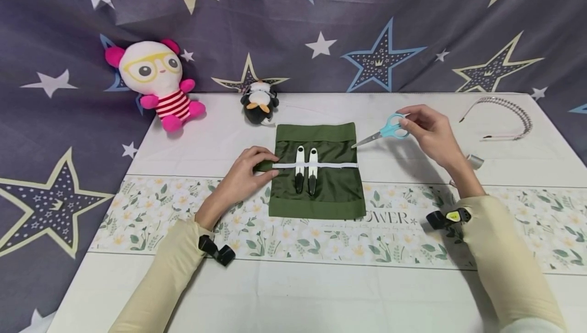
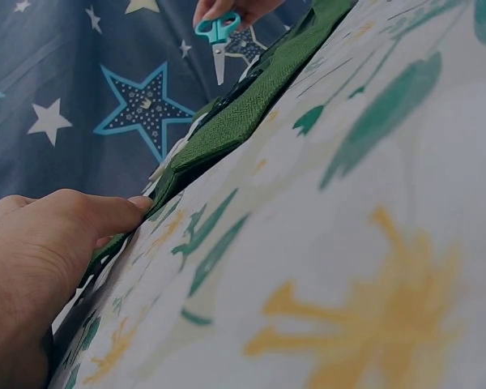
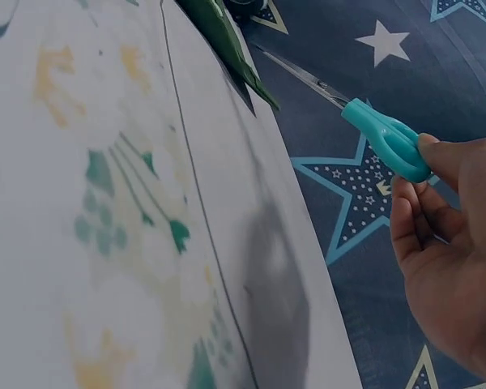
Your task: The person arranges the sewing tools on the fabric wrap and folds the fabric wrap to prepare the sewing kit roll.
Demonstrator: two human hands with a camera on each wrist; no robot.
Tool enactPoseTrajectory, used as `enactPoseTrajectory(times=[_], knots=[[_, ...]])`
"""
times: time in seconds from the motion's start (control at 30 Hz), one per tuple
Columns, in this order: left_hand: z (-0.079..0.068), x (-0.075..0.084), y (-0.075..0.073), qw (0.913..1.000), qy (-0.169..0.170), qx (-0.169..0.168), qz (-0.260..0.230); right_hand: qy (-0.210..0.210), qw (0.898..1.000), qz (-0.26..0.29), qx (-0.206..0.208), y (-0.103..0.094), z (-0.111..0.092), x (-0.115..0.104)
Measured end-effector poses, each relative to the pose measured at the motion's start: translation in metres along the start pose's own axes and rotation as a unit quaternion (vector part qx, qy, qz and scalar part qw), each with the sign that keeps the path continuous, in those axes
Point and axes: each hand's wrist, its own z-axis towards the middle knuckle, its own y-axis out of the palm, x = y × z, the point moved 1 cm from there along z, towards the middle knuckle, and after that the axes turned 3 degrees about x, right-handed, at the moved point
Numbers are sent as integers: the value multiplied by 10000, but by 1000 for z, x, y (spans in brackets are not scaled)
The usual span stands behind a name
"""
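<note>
A dark green fabric roll [image 1: 339, 185] lies spread on the table, with a white elastic band [image 1: 337, 165] across its middle. Two slim white tools with black ends, the left one [image 1: 300, 157] and the right one [image 1: 313, 159], sit under the band side by side; their kind is unclear. My left hand [image 1: 245, 172] pinches the roll's left edge, thumb in front and fingers behind. My right hand [image 1: 433, 134] holds light blue scissors [image 3: 381, 138] by the handle loops, above the table. Their closed blades point left, near the roll's upper right edge.
A pink and white plush toy [image 1: 171, 104] sits at the back left, and a small penguin plush [image 1: 259, 103] lies behind the roll. At the back right are a headband [image 1: 527, 114] and a grey spool [image 1: 475, 161]. A floral runner [image 1: 183, 221] crosses the table [image 1: 321, 297].
</note>
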Motion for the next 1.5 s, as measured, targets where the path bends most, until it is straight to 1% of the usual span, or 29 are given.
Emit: enactPoseTrajectory(times=[0.17, 0.4, 0.73, 0.9, 1.07, 1.17, 1.37, 1.43, 1.5], knots=[[0, 0, 0, 10000, -13, 4, 9, 17, 9997, 205, -94, 8, 3, 3], [0, 1, -2, 10000, -17, 13, 7, -90, 9993, 314, -180, 21, 7, 3], [0, 0, -2, 10000, -15, 23, 17, 76, 9989, 336, -323, 41, 12, 4], [0, 0, -1, 10000, 8, 13, -8, 194, 9988, 229, -398, 47, 14, 3], [0, 0, -1, 10000, 1, 15, -15, 304, 9977, 182, -586, 52, 14, 3], [0, 0, -1, 10000, -12, 13, -20, 276, 9972, 136, -678, 55, 15, 3], [0, 1, -1, 10000, -19, -4, -54, 170, 9968, -144, -763, 60, 16, 4], [0, 1, -1, 10000, -9, -3, -59, 170, 9965, -185, -796, 61, 16, -6], [1, 1, -1, 10000, 0, 2, -61, 188, 9965, -205, -791, 63, 16, -6]])
